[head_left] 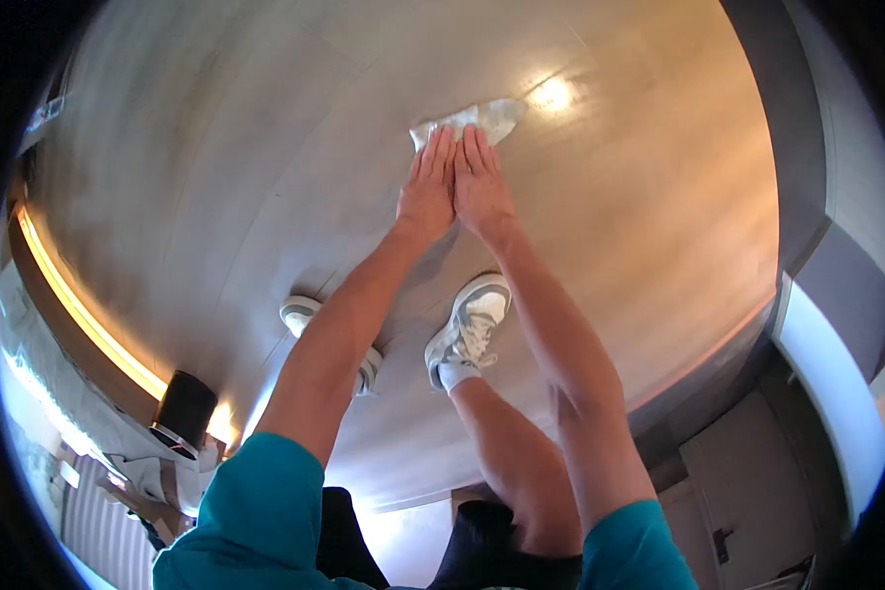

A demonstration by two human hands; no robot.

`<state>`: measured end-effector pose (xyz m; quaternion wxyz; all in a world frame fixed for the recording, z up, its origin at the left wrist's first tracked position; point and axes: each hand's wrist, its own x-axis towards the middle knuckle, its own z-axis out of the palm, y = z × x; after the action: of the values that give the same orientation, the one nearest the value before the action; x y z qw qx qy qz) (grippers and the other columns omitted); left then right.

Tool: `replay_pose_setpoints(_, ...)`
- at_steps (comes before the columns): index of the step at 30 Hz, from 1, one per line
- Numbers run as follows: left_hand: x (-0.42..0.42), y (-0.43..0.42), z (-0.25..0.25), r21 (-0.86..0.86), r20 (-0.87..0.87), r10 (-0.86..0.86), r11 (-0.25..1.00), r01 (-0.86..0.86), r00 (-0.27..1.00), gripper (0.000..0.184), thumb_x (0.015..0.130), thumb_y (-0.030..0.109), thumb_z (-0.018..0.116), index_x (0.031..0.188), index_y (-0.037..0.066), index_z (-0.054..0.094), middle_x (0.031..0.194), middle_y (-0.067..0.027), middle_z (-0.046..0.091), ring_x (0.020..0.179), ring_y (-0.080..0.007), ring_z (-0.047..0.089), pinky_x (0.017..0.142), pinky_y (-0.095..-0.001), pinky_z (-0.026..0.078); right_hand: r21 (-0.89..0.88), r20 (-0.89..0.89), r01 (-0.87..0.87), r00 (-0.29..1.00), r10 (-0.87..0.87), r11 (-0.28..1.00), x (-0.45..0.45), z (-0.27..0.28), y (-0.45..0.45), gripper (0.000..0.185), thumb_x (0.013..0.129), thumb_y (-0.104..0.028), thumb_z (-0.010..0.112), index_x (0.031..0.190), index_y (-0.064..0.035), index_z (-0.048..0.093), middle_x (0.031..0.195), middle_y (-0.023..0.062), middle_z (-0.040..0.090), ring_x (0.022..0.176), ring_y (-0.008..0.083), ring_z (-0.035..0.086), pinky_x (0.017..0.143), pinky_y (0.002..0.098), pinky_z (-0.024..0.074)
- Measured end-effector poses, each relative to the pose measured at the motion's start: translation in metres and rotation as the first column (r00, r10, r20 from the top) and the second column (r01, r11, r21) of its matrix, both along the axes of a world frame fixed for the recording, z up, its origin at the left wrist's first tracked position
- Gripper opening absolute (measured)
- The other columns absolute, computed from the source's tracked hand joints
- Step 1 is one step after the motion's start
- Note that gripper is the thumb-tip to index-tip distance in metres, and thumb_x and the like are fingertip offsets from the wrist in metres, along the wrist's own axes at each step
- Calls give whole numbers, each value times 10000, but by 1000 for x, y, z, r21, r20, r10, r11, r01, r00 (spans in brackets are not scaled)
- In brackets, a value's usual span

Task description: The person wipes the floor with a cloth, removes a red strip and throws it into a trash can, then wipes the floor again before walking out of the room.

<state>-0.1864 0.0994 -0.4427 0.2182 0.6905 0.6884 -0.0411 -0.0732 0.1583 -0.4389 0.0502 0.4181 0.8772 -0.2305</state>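
Observation:
Both arms reach forward to a pale, crumpled cloth (500,118) lying on the wood-look floor (265,128). My left hand (430,187) lies flat with its fingers straight, fingertips resting on the cloth's near edge. Right beside it, my right hand (480,185) is stretched out the same way, its fingertips also on the cloth. The two hands touch or nearly touch along their inner sides. Part of the cloth is covered by the fingers, and it extends further to the right of them.
My right shoe (477,320) stands on the floor below the hands; my left shoe (300,313) is partly behind my left forearm. A black cylinder (184,413) stands near a glowing light strip (88,313) at the left. Dark baseboard (782,128) borders the right side.

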Motion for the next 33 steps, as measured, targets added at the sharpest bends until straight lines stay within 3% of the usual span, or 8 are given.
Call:
replay_pose_setpoints(9,-148,194,-37,376,-129,-60,921,105,990,662,986,312,426,1553,36,225,1642,-102,161,1522,-265,113,1235,-400,125,214,168,-135,981,99,968,-139,-17,205,554,966,-202,417,1473,22,389,1589,205,279,1484,333,239,1216,454,177)
replay_pose_setpoints(11,-141,203,-25,255,-586,-126,909,330,800,679,991,450,416,1518,29,331,1598,-189,256,1499,-380,146,1222,-521,110,334,90,-151,988,127,931,-130,-43,213,569,955,-261,498,1448,16,429,1537,201,367,1451,386,278,1217,476,173)
replay_pose_setpoints(12,-141,189,-23,228,-588,-149,912,340,795,679,991,450,416,1518,29,331,1598,-189,256,1499,-380,146,1222,-521,110,448,-6,-142,987,162,883,-124,-50,203,592,945,-321,579,1423,11,469,1485,198,455,1418,440,316,1218,497,169)
replay_pose_setpoints(14,-132,164,-24,298,-276,-92,938,176,957,662,987,339,431,1545,33,248,1635,-116,185,1516,-271,142,1233,-400,142,250,-55,-153,984,172,956,-103,-12,169,643,909,-223,511,1456,80,363,1546,270,315,1444,376,309,1210,436,219)
replay_pose_setpoints(18,-82,58,-16,143,-104,-89,984,103,991,713,946,344,487,1540,20,264,1634,-147,181,1518,-290,140,1237,-432,124,197,71,-88,995,75,976,-60,-6,55,588,935,-220,475,1455,40,390,1546,236,331,1437,370,313,1202,481,216)
replay_pose_setpoints(22,-44,-102,1,-35,123,-74,996,79,990,718,926,384,527,1504,0,339,1601,-181,256,1498,-323,205,1226,-449,163,-216,27,-145,988,154,966,-6,38,-80,662,926,-287,528,1463,58,354,1560,244,292,1451,393,278,1213,484,196)
replay_pose_setpoints(28,-32,-149,10,-38,218,19,999,-11,976,686,914,384,576,1465,14,404,1580,-175,308,1466,-336,287,1195,-480,234,-183,312,-334,872,377,925,4,50,-137,611,953,-256,497,1489,-3,351,1570,202,289,1491,355,203,1220,556,126)
replay_pose_setpoints(33,-97,10,-26,237,158,-176,962,136,972,731,927,496,557,1511,100,366,1607,-103,272,1495,-282,215,1223,-433,176,143,138,-78,989,58,987,-35,32,5,560,962,-331,521,1493,-184,419,1577,132,319,1472,316,268,1124,741,57)
